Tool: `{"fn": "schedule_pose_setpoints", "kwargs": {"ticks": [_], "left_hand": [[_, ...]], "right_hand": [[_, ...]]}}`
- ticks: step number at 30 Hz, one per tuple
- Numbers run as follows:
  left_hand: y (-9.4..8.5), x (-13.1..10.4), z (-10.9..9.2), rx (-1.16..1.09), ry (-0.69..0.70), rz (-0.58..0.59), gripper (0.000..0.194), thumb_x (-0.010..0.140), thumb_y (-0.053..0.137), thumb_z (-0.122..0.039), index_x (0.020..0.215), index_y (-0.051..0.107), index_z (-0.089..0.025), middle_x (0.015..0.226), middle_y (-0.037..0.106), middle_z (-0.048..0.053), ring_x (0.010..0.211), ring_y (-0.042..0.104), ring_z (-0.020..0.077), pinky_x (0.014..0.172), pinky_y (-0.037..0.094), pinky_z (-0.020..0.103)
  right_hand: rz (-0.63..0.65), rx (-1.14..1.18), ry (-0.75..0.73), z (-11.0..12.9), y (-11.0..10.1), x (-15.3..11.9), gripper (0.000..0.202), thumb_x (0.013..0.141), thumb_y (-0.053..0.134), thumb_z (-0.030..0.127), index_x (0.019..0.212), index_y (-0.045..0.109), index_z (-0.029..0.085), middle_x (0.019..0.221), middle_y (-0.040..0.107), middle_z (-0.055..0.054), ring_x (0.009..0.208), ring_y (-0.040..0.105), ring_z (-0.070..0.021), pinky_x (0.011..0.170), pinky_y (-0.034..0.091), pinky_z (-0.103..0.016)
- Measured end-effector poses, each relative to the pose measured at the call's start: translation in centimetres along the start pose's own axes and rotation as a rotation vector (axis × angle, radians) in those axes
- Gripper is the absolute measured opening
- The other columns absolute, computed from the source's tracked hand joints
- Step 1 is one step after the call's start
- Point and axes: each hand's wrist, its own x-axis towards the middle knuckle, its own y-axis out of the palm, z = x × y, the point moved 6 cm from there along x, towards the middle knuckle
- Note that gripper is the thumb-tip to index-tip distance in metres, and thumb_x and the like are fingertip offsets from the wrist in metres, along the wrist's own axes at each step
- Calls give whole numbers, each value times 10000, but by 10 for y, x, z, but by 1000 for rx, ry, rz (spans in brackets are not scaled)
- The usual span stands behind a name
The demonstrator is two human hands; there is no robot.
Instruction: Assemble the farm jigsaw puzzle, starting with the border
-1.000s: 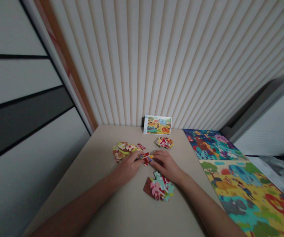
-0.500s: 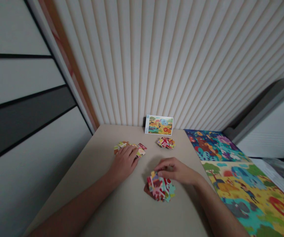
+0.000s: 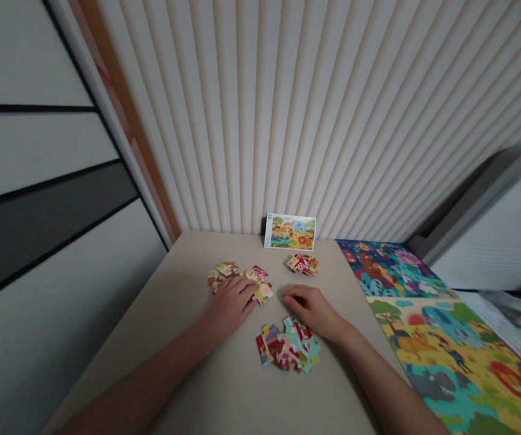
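My left hand (image 3: 229, 307) lies flat over a pile of puzzle pieces (image 3: 264, 292) at the left of the table, its outstretched fingers covering part of them. My right hand (image 3: 315, 312) hovers or rests to the right with its fingers curled in, and nothing shows between them. Just below it spreads a second pile of puzzle pieces (image 3: 290, 349), pink, red, teal and purple. Farther back sits a smaller heap of puzzle pieces (image 3: 303, 264) with a red barn print.
A picture card or box (image 3: 290, 232) of animals leans upright at the table's (image 3: 224, 386) back edge, before a pleated curtain (image 3: 269, 121). To the right lie a blue finished puzzle (image 3: 391, 266) and a yellow safari puzzle (image 3: 459, 356). Clear plastic (image 3: 520, 320) lies beyond them.
My right hand has drawn up and away from the near pile, whose pieces now lie more spread to the left. My left hand has shifted slightly, uncovering more pieces around its fingers.
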Motion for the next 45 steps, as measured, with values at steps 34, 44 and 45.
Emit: {"fn": "schedule_pose_setpoints", "kwargs": {"ticks": [34, 44, 45], "left_hand": [[5, 2, 23, 34, -121, -39, 361, 924, 647, -311, 1272, 613, -223, 1131, 642, 81, 1108, 565, 264, 996, 441, 444], [-3, 2, 15, -215, -99, -173, 359, 958, 550, -168, 1312, 556, -230, 1162, 558, 69, 1126, 562, 213, 1032, 472, 385], [-3, 2, 13, -232, -95, -175, 366, 959, 544, -162, 1318, 552, -235, 1169, 555, 69, 1132, 560, 211, 1039, 469, 384]], "right_hand": [[-167, 367, 212, -28, 2, 1, 362, 881, 649, 543, 870, 638, 181, 676, 489, 36, 602, 439, -122, 557, 349, -244], [-170, 369, 208, -34, 6, 1, 325, 892, 653, 498, 879, 640, 174, 698, 510, 28, 618, 441, -121, 560, 341, -241], [-168, 367, 208, -35, 6, 0, 326, 895, 649, 498, 884, 641, 173, 700, 512, 26, 621, 442, -121, 561, 341, -241]]}}
